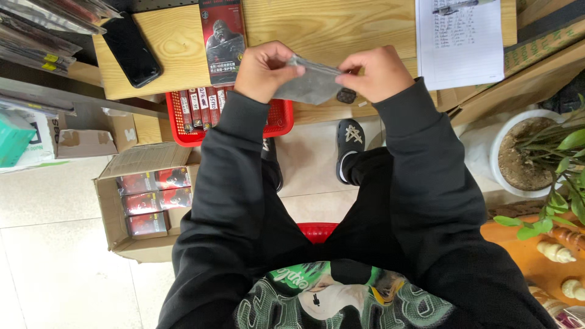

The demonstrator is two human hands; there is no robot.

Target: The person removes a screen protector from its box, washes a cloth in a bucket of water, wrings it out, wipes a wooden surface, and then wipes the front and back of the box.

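A: Two hands up over the wooden table [317, 27], one head view only. Left hand [263, 70] and right hand [376, 73] both pinched closed on a flat grey pouch [309, 82], one at each end, held in the air just above the table edge.

B: Step?

A: Looks like handling or opening the pouch, my read. Right fingertips grip the corner. Any next move would need the left to hold firm while the right works that edge.

B: Packaging around?

A: Tall dark box [223, 30] with an ape picture lies flat on the table, just beyond the left hand. Red basket [281, 122] under the hands, narrow dark boxes stood in a row at its left side. Open cardboard carton [143, 201] on the floor, left, with red-and-black boxes stacked inside. Black phone [131, 49] far left on the table. White sheet [460, 39] with handwritten lines, right. Potted plant [536, 152] at the right edge.
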